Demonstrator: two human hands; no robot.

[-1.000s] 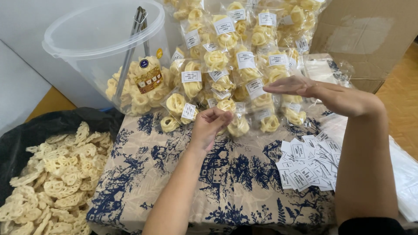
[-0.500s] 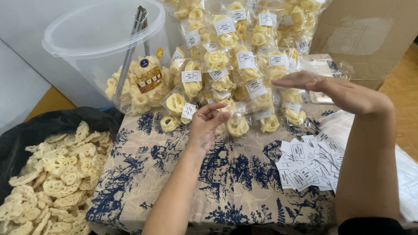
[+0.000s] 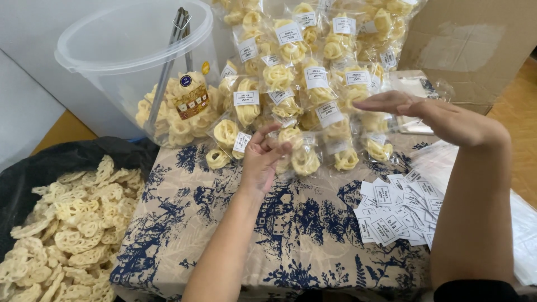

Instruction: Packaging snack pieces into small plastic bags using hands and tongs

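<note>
Cracker packets [image 3: 296,84]: we see clear, crinkly bags of pale yellow ring-shaped crackers, each with a small white label, heaped at the far middle of the table and spilling toward us.
Nearest packet [image 3: 299,154]: it lies at the near edge of the heap, just beside our left fingertips; we cannot tell whether they touch it.
Left hand [image 3: 260,159]: fingers loosely curled and apart, gripping nothing that we can make out.
Right hand [image 3: 425,114]: open and flat, palm down, hovering over the right side of the heap, holding nothing.
Paper labels [image 3: 394,210]: a loose pile of small white printed slips, near right, partly hidden by our right forearm.
Tablecloth [image 3: 302,235]: beige fabric with a dark blue pattern of trees and buildings.
Plastic tub [image 3: 128,50]: large, round and translucent, far left, tipped against the heap, with crackers inside and metal tongs [image 3: 173,50] leaning on its rim.
Black bag [image 3: 67,159]: near left, lined with loose flat lattice crackers [image 3: 61,223], rough and pale.
Cardboard box [image 3: 475,45]: brown, far right, behind the packets.
Empty clear bags [image 3: 520,212]: a glossy stack at the right edge.
</note>
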